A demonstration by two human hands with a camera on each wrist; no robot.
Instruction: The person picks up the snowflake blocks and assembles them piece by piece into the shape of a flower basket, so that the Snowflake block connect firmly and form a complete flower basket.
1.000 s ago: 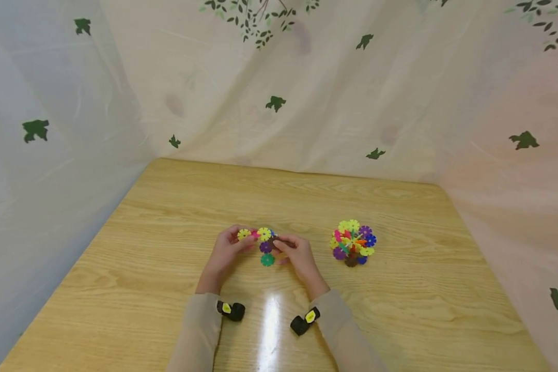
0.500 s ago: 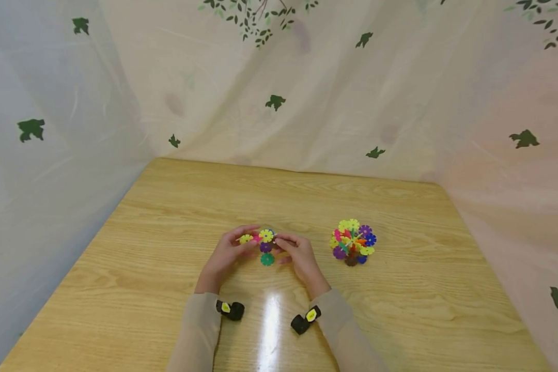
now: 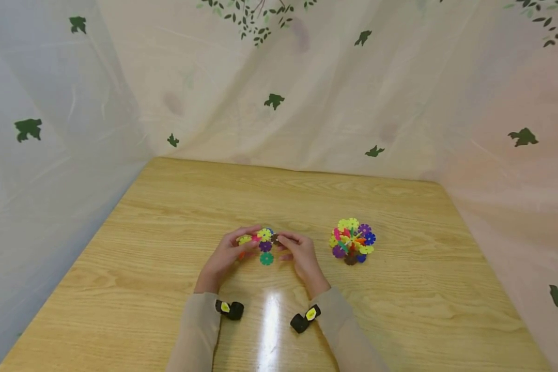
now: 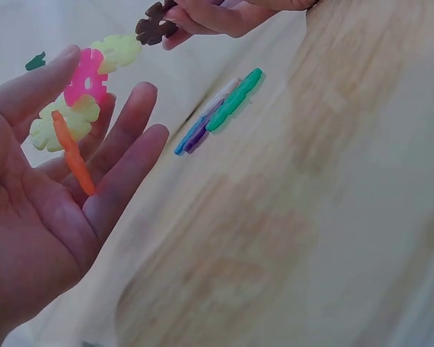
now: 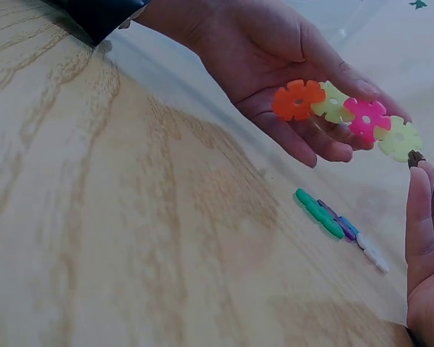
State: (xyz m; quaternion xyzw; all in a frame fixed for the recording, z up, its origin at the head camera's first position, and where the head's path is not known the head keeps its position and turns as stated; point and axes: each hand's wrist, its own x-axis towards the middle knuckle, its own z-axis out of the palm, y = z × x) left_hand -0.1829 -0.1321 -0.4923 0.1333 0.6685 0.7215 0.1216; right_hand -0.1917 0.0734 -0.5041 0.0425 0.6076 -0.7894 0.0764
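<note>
My left hand (image 3: 225,254) pinches a short chain of flower-shaped snowflake discs by its pink disc (image 4: 87,76). An orange disc (image 5: 298,100) and a yellow disc (image 5: 332,103) sit at the near end, beside the palm. At the far end another yellow disc (image 5: 400,139) meets a brown disc (image 4: 156,24), which my right hand (image 3: 303,257) pinches at its edge. Whether the brown disc is slotted in, I cannot tell. Below the hands a green disc (image 3: 266,258), a purple disc (image 3: 265,246), a blue disc (image 4: 181,147) and a white disc (image 5: 373,256) lie in a row.
A round cluster of joined multicoloured discs (image 3: 352,242) stands on the wooden table (image 3: 167,206), right of my hands. Fabric walls (image 3: 307,103) enclose the back and sides. Black wrist cameras (image 3: 299,323) are strapped on both wrists.
The chain has tilted in my left hand, and its orange disc now shows below that hand's thumb. The brown disc shows more plainly at my right fingertips. Both arms stay nearly still.
</note>
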